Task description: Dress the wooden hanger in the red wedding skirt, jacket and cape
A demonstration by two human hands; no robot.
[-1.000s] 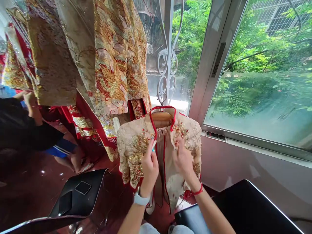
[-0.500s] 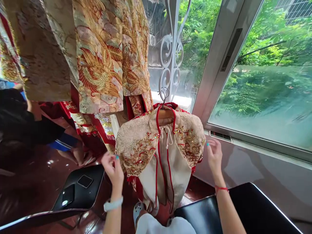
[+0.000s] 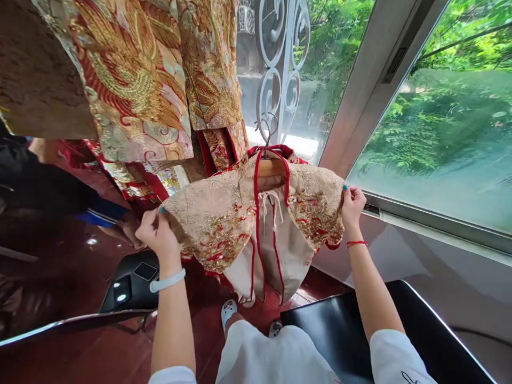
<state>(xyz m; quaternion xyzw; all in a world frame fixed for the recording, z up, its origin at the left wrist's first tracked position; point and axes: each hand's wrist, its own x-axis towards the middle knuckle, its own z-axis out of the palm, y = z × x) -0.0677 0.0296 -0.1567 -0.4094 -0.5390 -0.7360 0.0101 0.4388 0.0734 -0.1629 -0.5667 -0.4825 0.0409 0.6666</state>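
In front of me a beige beaded jacket [image 3: 216, 208] with red piping hangs on a wooden hanger [image 3: 269, 167], its metal hook up by the white scrollwork grille. My left hand [image 3: 157, 229] pinches the edge of the jacket's left-hand sleeve and holds it out sideways. At the opposite side my right hand [image 3: 353, 205] grips the other sleeve's outer edge between thumb and fingers. Pale cords [image 3: 272, 205] are tied in a bow below the collar. Pale lining panels with red edging show through the open front.
Gold and red embroidered garments [image 3: 136, 90] hang at upper left. A black chair [image 3: 136, 277] holds two dark flat devices; another black chair [image 3: 336, 330] stands at lower right. The window [image 3: 432, 144] is on the right. Part of another person [image 3: 48, 186] shows at left.
Both hands have moved onto the jacket's sleeve edges and closed on them. The sleeves are now spread wider and raised. My view has shifted slightly closer and down.
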